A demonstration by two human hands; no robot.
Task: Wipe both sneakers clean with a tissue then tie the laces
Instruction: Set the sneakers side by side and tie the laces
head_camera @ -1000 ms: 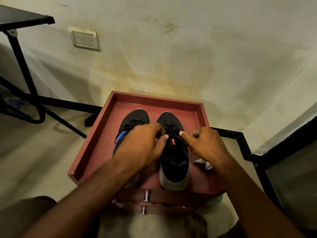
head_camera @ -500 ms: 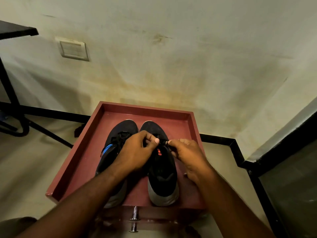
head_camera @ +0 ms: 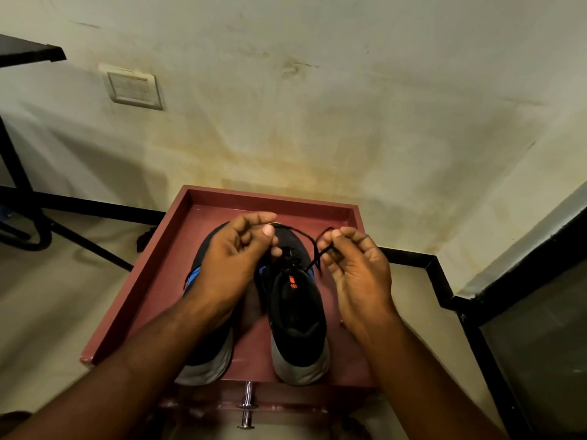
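Observation:
Two black sneakers with grey soles stand side by side in a red-brown tray (head_camera: 152, 281), heels toward me. The right sneaker (head_camera: 295, 309) shows an orange mark on its tongue and blue trim. My left forearm and hand cover most of the left sneaker (head_camera: 206, 366). My left hand (head_camera: 235, 258) hovers over the right sneaker's laces with curled fingers, pinching one black lace end near the knot. My right hand (head_camera: 355, 271) pinches the other black lace (head_camera: 313, 249), lifted up and out to the right. The tissue is not visible.
The tray sits on a red-brown stand with a metal bolt (head_camera: 246, 404) at its near edge. A stained wall with a switch plate (head_camera: 135, 87) rises behind. Black metal table legs (head_camera: 28, 217) stand at left, a black frame (head_camera: 444, 281) at right.
Both hands have lifted off the right sneaker's tongue and drawn apart, pulling the lace ends up and outward. The camera view also shifted slightly.

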